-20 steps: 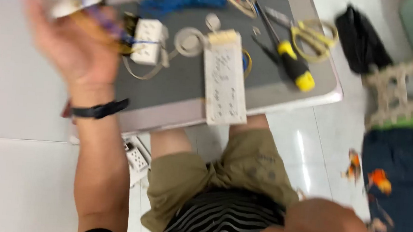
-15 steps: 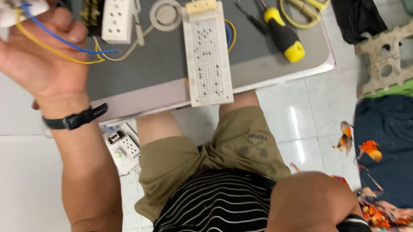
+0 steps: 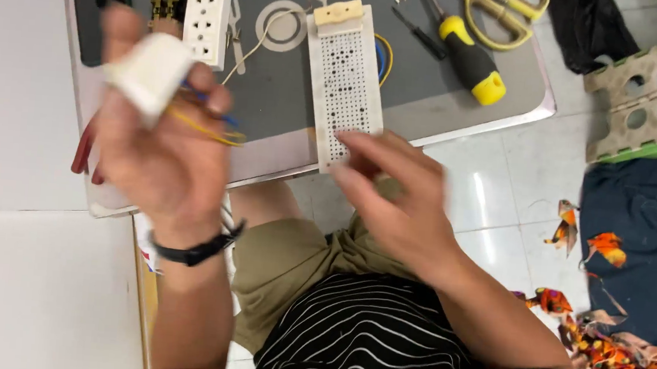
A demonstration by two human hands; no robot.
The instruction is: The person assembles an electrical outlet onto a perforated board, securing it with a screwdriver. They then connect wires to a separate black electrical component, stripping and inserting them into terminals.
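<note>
Nearest, my right hand [image 3: 401,206] hangs over my knee with the fingers spread and empty, the fingertips [image 3: 348,138] at the near end of the perforated white strip [image 3: 344,80]. Whether they touch it I cannot tell; the hand is blurred.

To the left, my left hand [image 3: 163,156] is closed around a small white plastic block [image 3: 150,73], pinched between thumb and forefinger. Blue and yellow wires [image 3: 208,124] trail from the block across my palm.

The block looks light, rigid and smooth, so I judge a grip across its flat sides safest. The wires are thin and pliant, and probably the weak point where they enter the housing.

The perforated strip lies lengthwise, its near end overhanging the edge of the grey tray [image 3: 429,99]. It looks stiff and light, best taken by its long edges.

The tray is the only container in view. It holds, from left to far right, a white three-outlet socket [image 3: 206,25], a flat ring-shaped washer [image 3: 281,26], a yellow-and-black screwdriver [image 3: 471,59] and yellow-handled scissors [image 3: 506,11].
</note>
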